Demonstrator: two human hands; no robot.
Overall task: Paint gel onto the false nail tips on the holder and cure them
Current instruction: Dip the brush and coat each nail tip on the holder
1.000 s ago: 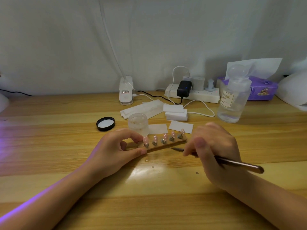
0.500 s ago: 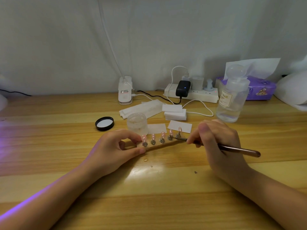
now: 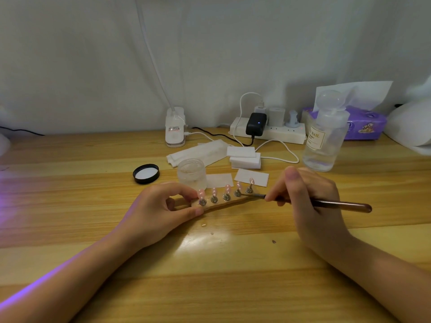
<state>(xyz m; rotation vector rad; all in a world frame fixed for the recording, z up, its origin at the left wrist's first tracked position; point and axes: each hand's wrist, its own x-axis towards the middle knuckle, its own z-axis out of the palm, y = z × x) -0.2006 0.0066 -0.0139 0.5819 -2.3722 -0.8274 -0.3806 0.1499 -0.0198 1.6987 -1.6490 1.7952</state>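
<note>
A wooden holder [image 3: 229, 203] lies on the desk with several pink false nail tips [image 3: 227, 189] standing on metal studs. My left hand [image 3: 161, 212] pinches the holder's left end between thumb and forefinger. My right hand [image 3: 310, 199] grips a copper-coloured gel brush [image 3: 335, 203]; its bristle end lies by the base of the stud second from the right. An open frosted gel jar [image 3: 192, 173] stands just behind the holder, and its black lid [image 3: 146, 174] lies upturned to the left.
White wipes [image 3: 251, 177] and foam blocks [image 3: 245, 157] lie behind the holder. A clear liquid bottle [image 3: 325, 136] stands at back right, by a purple tissue pack [image 3: 363, 123]. A power strip [image 3: 268, 130] with cables and a white clip lamp base [image 3: 175, 128] sit along the wall.
My right hand has risen and swung the brush tip up from below the holder to the right-hand nail studs. The left hand keeps its hold on the holder.
</note>
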